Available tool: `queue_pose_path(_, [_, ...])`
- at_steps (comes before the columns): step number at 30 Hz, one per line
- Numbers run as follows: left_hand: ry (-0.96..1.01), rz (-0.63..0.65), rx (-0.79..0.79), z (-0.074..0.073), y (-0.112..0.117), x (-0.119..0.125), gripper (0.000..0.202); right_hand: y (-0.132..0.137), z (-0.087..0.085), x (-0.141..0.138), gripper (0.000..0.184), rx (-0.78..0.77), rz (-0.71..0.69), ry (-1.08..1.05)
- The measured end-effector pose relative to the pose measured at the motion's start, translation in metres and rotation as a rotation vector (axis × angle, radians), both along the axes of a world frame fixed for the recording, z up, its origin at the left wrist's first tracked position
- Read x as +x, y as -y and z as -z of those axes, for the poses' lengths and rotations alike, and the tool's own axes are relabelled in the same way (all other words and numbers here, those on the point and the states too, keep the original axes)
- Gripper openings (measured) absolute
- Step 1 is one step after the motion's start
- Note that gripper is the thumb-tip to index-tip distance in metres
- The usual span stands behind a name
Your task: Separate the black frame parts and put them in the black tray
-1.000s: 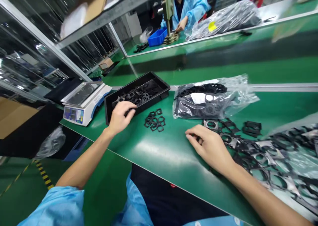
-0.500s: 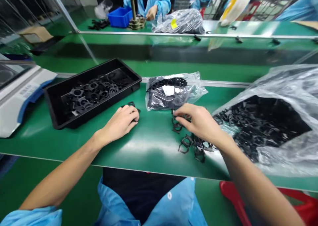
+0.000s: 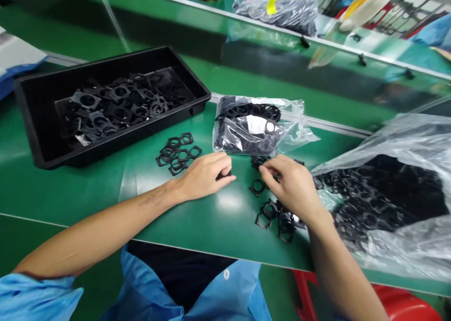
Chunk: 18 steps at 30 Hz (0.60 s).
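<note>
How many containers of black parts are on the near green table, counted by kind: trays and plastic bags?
Black tray: 1
Clear plastic bags of black parts: 2, a small bag and a large bag
Total: 3

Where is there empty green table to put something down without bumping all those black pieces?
The bare green table lies along the near edge, under the left hand, and left of it, below the black tray. It is crowded around the right hand, where loose black parts lie, between the small bag and the big open bag.
</note>
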<state>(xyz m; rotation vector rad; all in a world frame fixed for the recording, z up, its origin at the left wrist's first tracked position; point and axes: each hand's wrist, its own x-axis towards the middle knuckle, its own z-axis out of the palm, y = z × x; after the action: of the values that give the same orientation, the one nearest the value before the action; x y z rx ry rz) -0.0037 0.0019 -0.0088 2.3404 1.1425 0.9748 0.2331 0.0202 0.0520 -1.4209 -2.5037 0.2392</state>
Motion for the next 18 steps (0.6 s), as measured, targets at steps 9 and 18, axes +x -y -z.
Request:
queue_pose_path(9, [0.145, 0.05, 0.022, -0.006, 0.005, 0.002, 0.012, 0.021, 0.022, -0.016, 0.018, -0.077, -0.064, -0.457])
queue_pose_path(18, [0.104, -0.002, 0.165, -0.012, 0.008, 0.002, 0.009, 0.024, 0.033, -0.024, 0.035, -0.756, 0.203, -0.915])
